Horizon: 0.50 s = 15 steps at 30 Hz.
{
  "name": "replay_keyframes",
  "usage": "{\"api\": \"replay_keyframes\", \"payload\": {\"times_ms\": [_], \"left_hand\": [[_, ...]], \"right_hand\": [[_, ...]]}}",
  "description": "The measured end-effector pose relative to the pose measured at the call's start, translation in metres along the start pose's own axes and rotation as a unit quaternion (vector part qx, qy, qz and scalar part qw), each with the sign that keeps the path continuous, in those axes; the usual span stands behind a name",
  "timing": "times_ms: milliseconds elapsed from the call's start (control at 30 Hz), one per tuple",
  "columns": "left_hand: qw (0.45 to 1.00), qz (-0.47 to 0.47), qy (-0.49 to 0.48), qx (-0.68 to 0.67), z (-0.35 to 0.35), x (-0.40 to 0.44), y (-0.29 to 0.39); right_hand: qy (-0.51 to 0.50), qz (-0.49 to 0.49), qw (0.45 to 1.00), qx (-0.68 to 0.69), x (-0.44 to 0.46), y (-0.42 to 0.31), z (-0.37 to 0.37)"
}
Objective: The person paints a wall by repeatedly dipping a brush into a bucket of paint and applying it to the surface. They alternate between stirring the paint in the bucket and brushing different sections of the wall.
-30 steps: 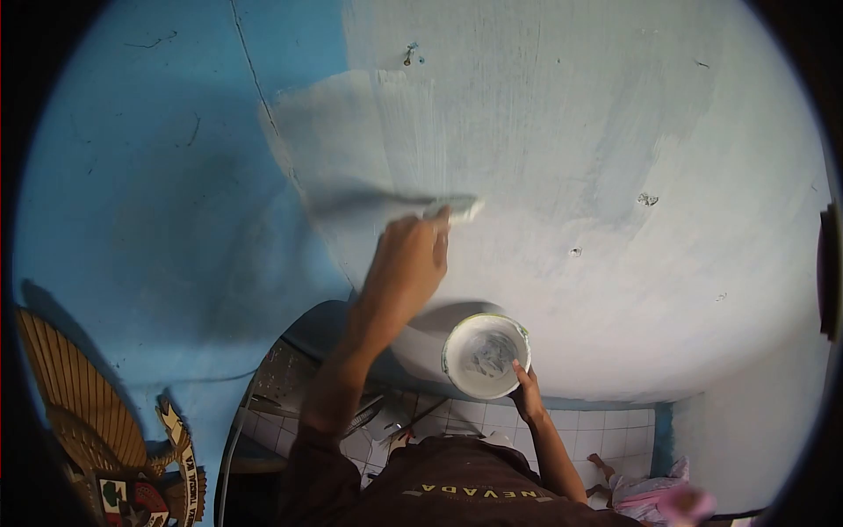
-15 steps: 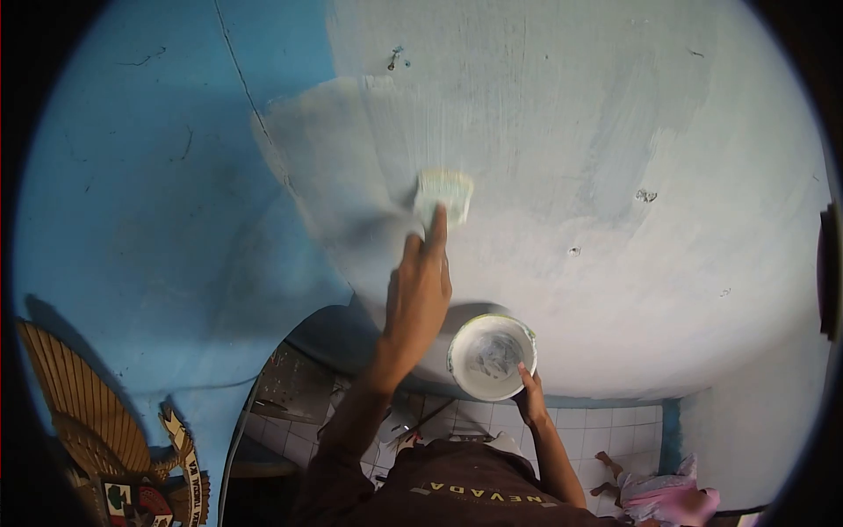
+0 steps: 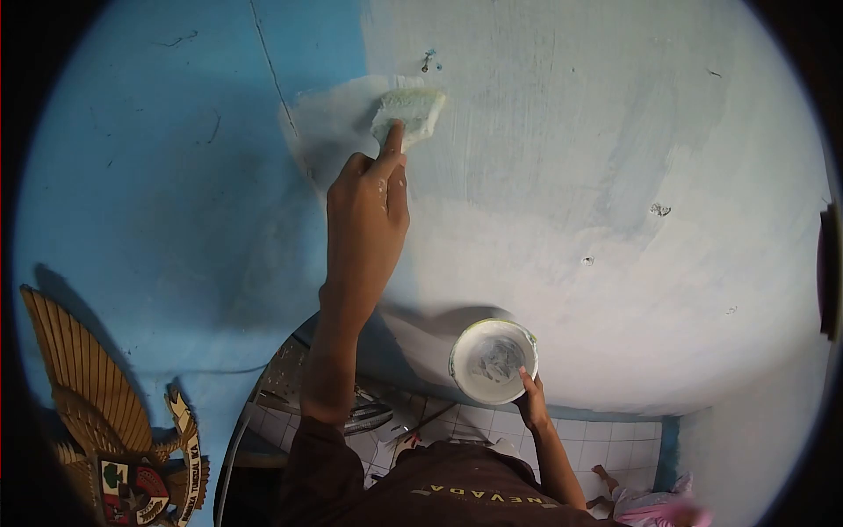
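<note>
My left hand (image 3: 369, 206) grips a wide paint brush (image 3: 408, 114), index finger stretched along its back. The pale, paint-covered brush head lies against the wall, near the border between the blue paint (image 3: 167, 211) and the whitish coat (image 3: 527, 158). Lower right of it, my right hand (image 3: 531, 400) holds a round white bucket (image 3: 470, 373) by its rim, thumb over the edge. Grey-white residue shows on the bucket's bottom.
A carved wooden wing emblem (image 3: 92, 378) hangs at the lower left. Beside it is a dark curved-edged object (image 3: 285, 373). Tiled floor (image 3: 623, 452) shows below, with a person in pink (image 3: 654, 505) at the lower right. A hook (image 3: 428, 61) juts from the wall.
My left hand has moved the brush up and to the left along the wall. My right hand still holds the bucket in nearly the same place.
</note>
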State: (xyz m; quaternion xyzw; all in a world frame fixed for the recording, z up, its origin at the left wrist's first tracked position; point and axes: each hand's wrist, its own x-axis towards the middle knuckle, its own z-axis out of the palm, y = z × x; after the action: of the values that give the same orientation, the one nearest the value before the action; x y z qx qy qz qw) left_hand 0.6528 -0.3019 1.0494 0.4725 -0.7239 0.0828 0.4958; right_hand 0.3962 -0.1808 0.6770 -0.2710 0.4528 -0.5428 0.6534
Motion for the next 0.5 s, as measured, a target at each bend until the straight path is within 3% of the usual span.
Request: {"api": "replay_keyframes", "payload": {"times_ms": [100,333,400,500], "left_hand": [[0.999,0.014,-0.01,0.049,0.028,-0.016,-0.018],[0.984,-0.107,-0.142,0.033,0.085,-0.156,-0.06],[0.964,-0.093,-0.25,-0.015,0.098,-0.178,-0.075],[0.976,-0.109,-0.185,-0.018,0.071,-0.116,-0.032]], "right_hand": [[0.006,0.0,1.0,0.014,0.002,0.002,0.0],[0.012,0.003,1.0,0.018,0.008,0.008,-0.004],[0.012,0.01,1.0,0.004,0.007,0.006,0.0],[0.016,0.005,1.0,-0.022,0.01,-0.004,-0.003]]}}
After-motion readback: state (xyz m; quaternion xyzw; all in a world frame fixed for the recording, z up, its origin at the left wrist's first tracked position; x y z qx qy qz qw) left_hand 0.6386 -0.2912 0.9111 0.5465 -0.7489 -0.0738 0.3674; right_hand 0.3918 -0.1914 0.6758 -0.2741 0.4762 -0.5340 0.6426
